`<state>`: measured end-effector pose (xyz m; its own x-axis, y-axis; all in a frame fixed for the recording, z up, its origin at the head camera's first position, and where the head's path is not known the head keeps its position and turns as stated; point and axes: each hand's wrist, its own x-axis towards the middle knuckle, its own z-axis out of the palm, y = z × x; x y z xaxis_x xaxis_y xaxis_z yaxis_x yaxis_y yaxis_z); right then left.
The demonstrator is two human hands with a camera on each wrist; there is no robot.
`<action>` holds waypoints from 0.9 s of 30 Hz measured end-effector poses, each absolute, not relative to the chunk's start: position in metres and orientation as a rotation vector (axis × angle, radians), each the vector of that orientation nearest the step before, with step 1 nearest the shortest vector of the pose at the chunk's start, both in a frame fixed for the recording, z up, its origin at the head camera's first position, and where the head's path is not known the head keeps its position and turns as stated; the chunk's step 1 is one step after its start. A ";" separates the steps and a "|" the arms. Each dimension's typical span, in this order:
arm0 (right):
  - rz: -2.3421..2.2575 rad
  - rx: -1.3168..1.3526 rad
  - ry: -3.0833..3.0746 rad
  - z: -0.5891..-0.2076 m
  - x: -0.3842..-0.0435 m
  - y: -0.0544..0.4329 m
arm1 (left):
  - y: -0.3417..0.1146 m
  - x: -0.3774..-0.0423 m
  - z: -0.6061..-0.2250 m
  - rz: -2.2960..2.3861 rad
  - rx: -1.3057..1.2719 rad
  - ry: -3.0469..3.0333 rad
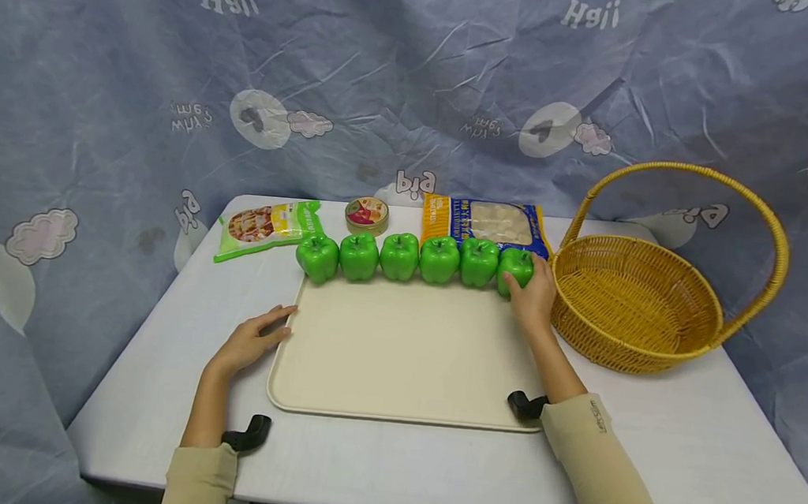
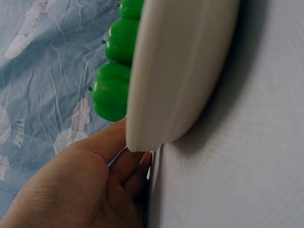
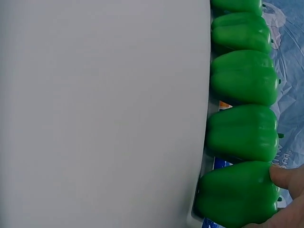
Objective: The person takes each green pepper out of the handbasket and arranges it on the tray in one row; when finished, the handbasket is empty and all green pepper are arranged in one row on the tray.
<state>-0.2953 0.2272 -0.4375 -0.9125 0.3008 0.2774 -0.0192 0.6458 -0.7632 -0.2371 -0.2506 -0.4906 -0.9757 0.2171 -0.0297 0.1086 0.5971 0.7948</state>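
Several green bell peppers (image 1: 440, 259) stand side by side in a row along the far edge of a cream tray (image 1: 403, 355). My right hand (image 1: 534, 295) grips the rightmost bell pepper (image 3: 237, 194), thumb on one side and fingers on the other. On the tray's left side, my left hand (image 1: 252, 343) touches the rim with extended fingers. In the left wrist view, that hand (image 2: 80, 180) lies against the tray's side wall (image 2: 175, 71), its lower fingers partly hidden beneath.
Behind the peppers lie a green food packet (image 1: 270, 230), a round tin (image 1: 367, 214) and a blue and yellow packet (image 1: 499, 221). A wicker basket (image 1: 631, 357) with a tall handle stands at the right, close to my right hand. A printed cloth (image 1: 389, 85) hangs behind the white table (image 1: 394, 473).
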 end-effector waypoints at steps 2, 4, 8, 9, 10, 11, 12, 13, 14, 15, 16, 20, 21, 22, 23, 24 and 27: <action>1.158 -0.222 -2.486 -0.437 -0.297 0.228 | -0.251 -0.237 -0.491 1.333 0.275 2.691; 1.161 -0.223 -2.485 -0.437 -0.299 0.228 | -0.251 -0.237 -0.492 1.338 0.270 2.685; 1.167 -0.224 -2.485 -0.437 -0.301 0.228 | -0.252 -0.237 -0.493 1.334 0.267 2.689; 1.164 -0.224 -2.487 -0.437 -0.302 0.228 | -0.252 -0.237 -0.494 1.334 0.266 2.691; 1.163 -0.225 -2.489 -0.438 -0.302 0.228 | -0.252 -0.237 -0.494 1.333 0.265 2.694; 1.163 -0.224 -2.491 -0.438 -0.302 0.228 | -0.253 -0.237 -0.494 1.331 0.262 2.697; 1.160 -0.223 -2.492 -0.438 -0.301 0.228 | -0.253 -0.237 -0.494 1.331 0.260 2.699; 1.158 -0.224 -2.495 -0.438 -0.301 0.227 | -0.253 -0.237 -0.495 1.332 0.255 2.699; 1.155 -0.226 -2.500 -0.437 -0.300 0.227 | -0.253 -0.237 -0.495 1.333 0.249 2.698; 1.150 -0.225 -2.505 -0.437 -0.299 0.227 | -0.253 -0.237 -0.495 1.336 0.244 2.697; 1.148 -0.223 -2.509 -0.436 -0.299 0.227 | -0.253 -0.237 -0.495 1.336 0.244 2.696; 1.143 -0.211 -2.521 -0.432 -0.293 0.224 | -0.254 -0.236 -0.495 1.328 0.242 2.706; 1.146 -0.204 -2.519 -0.430 -0.291 0.224 | -0.254 -0.236 -0.494 1.328 0.246 2.709; 1.154 -0.198 -2.514 -0.427 -0.288 0.223 | -0.254 -0.237 -0.494 1.331 0.249 2.708; 1.161 -0.192 -2.509 -0.424 -0.285 0.222 | -0.254 -0.237 -0.494 1.336 0.250 2.705; 1.170 -0.187 -2.500 -0.421 -0.282 0.221 | -0.254 -0.237 -0.494 1.343 0.252 2.699; 1.204 -0.149 -2.464 -0.406 -0.269 0.221 | -0.254 -0.237 -0.493 1.360 0.255 2.664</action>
